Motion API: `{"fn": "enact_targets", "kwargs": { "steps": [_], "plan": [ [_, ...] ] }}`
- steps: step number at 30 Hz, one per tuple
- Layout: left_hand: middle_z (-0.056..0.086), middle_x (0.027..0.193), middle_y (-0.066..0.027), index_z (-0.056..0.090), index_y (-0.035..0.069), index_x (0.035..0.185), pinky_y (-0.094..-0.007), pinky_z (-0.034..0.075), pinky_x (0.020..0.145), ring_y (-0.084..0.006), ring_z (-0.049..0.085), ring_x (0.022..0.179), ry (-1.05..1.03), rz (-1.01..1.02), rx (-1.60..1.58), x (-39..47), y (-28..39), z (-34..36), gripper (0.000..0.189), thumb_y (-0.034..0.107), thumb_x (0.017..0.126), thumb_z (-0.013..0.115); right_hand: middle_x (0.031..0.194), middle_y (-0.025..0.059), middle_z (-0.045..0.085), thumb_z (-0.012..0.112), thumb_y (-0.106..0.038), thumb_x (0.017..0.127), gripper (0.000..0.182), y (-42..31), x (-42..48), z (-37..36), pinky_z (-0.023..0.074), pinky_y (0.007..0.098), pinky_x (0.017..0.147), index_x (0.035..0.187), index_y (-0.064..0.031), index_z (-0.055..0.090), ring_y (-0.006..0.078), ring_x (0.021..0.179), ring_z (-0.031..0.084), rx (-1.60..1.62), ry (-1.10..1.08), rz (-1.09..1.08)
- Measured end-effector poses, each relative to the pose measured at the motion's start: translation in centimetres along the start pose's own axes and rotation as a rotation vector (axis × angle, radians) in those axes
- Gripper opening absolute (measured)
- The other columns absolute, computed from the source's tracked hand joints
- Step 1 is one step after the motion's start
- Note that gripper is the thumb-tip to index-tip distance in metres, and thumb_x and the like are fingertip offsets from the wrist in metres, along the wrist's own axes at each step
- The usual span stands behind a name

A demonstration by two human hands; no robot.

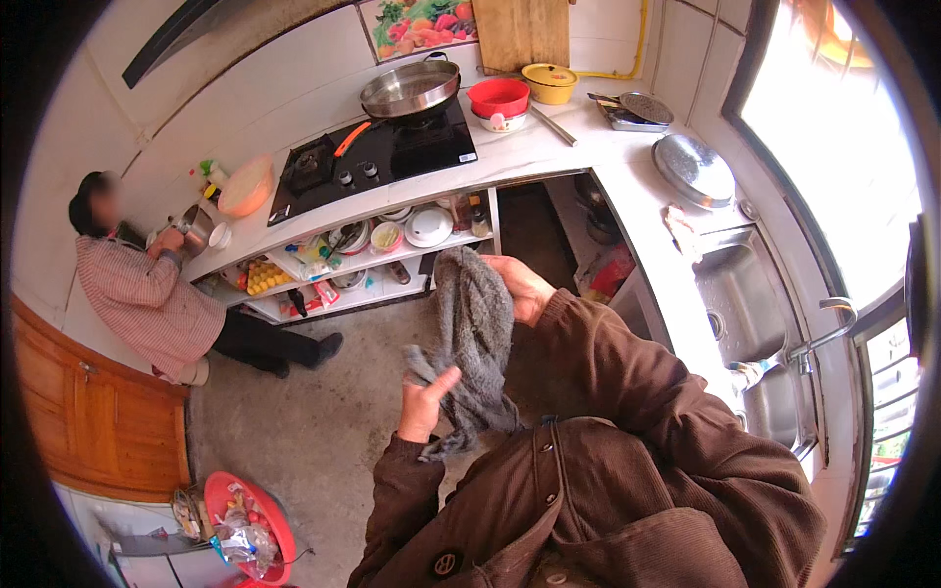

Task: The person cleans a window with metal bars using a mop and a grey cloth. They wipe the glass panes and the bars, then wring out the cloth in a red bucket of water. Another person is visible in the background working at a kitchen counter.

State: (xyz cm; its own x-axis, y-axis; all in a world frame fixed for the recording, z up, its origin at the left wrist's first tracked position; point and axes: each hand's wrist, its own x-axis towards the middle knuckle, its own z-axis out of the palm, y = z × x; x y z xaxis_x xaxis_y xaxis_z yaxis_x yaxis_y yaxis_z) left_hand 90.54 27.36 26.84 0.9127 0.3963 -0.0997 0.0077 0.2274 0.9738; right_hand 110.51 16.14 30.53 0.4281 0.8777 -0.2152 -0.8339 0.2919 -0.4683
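A crumpled grey cloth (478,323) hangs between my two hands, in front of my brown jacket. My left hand (425,400) grips its lower left part, thumb on top. Higher up, my right hand (518,287) has hold of the cloth's upper right side; the cloth hides some of its fingers. The lower end of the cloth droops in loose folds close to my jacket. Beyond the cloth is the open shelving under the counter, with white dishes (429,226) and bottles on it.
A gas hob (382,151) carries a steel pan (410,88). A steel sink (750,309) with a tap (816,342) lies to the right. At left a person (147,287) handles a metal pot (194,229) at the counter. A red basin (283,529) of bagged goods stands lower left.
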Motion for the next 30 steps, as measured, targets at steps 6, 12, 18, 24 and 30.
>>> {"fn": "enact_targets", "kwargs": {
  "steps": [6,12,18,24,30],
  "plan": [
    [0.059,0.102,-0.0078,0.056,0.001,0.107,-0.0321,0.046,0.08,-0.0196,0.058,0.088,0.077,-0.207,-0.761,2.1,0.6,2.3,0.036,0.029,0.086,0.051,0.091,0.009,0.059,0.056,-0.008,0.08,0.015,4.8,-2.4,1.6,0.0504,0.0345,0.068,0.094,-0.0043,0.053,0.0231,0.074,0.06,-1.103,-0.095,-0.727],
    [0.061,0.094,-0.0061,0.056,0.001,0.102,-0.0301,0.048,0.075,-0.018,0.059,0.082,0.02,-0.323,-0.662,1.3,-0.3,6.3,0.048,0.046,0.086,0.052,0.079,0.02,0.057,0.055,-0.015,0.075,0.015,4.2,-1.4,-1.3,0.0464,0.0449,0.065,0.085,-0.003,0.053,0.0386,0.074,0.057,-1.596,0.473,-0.857],
    [0.06,0.089,-0.0042,0.057,0.001,0.1,-0.0286,0.047,0.071,-0.0152,0.058,0.077,0.139,-0.004,-0.567,6.2,-3.0,3.3,0.037,0.035,0.09,0.05,0.075,0.0176,0.054,0.059,-0.009,0.076,0.013,6.5,-7.4,2.9,0.0471,0.039,0.063,0.084,-0.0012,0.051,0.036,0.072,0.056,-1.413,0.15,-0.989],
    [0.058,0.101,-0.0063,0.054,0.001,0.108,-0.032,0.043,0.084,-0.0161,0.054,0.094,0.01,-0.35,-0.437,1.6,0.3,8.2,0.048,0.043,0.086,0.054,0.073,0.0186,0.055,0.056,-0.01,0.075,0.01,1.6,-3.1,-1.7,0.0467,0.0404,0.056,0.081,-0.002,0.054,0.0342,0.063,0.055,-1.558,0.353,-1.09],
    [0.054,0.111,-0.0086,0.048,-0.005,0.115,-0.0326,0.036,0.092,-0.0169,0.051,0.101,-0.162,0.018,-0.151,-2.7,4.3,5.9,0.065,0.041,0.074,0.069,0.085,0.0102,0.063,0.049,-0.014,0.089,0.018,-4.9,-6.0,-0.4,0.0533,0.0339,0.067,0.098,-0.0005,0.057,0.0194,0.072,0.062,-0.115,-0.085,-0.175]
  ]
}}
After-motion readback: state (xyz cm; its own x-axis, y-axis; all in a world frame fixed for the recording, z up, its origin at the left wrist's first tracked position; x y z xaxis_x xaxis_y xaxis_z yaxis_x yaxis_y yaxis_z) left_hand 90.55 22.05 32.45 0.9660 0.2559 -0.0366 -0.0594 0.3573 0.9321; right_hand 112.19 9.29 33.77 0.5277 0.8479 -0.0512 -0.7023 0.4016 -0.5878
